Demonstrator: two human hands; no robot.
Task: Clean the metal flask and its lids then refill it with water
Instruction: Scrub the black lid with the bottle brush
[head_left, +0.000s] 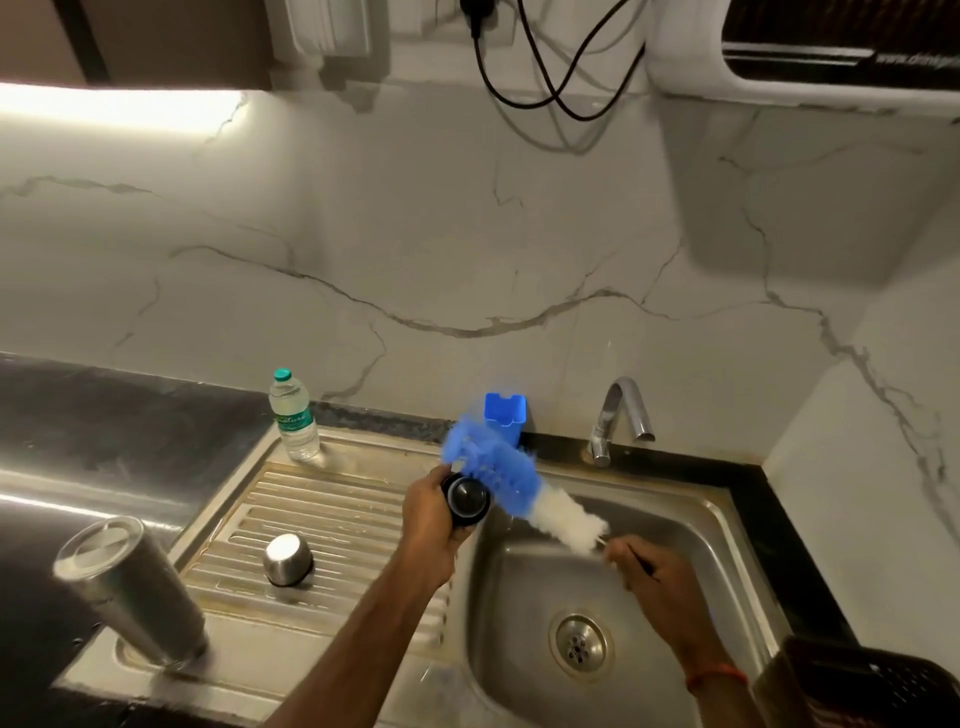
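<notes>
My left hand (431, 512) grips a black inner lid (467, 499) above the left rim of the sink basin (675, 519). My right hand (644, 571) holds the handle of a bottle brush (514, 480) with blue and white bristles. The blurred blue end of the brush lies against the black lid. The metal flask (130, 592) stands inverted at the near left corner of the draining board (322, 514). A steel cup lid (287, 560) sits upside down in the middle of the board.
A plastic water bottle (293, 415) stands at the back of the draining board. A blue holder (504, 415) and a chrome tap (621, 415) are behind the basin. A dark basket (872, 686) sits at the near right. Black cables hang on the marble wall.
</notes>
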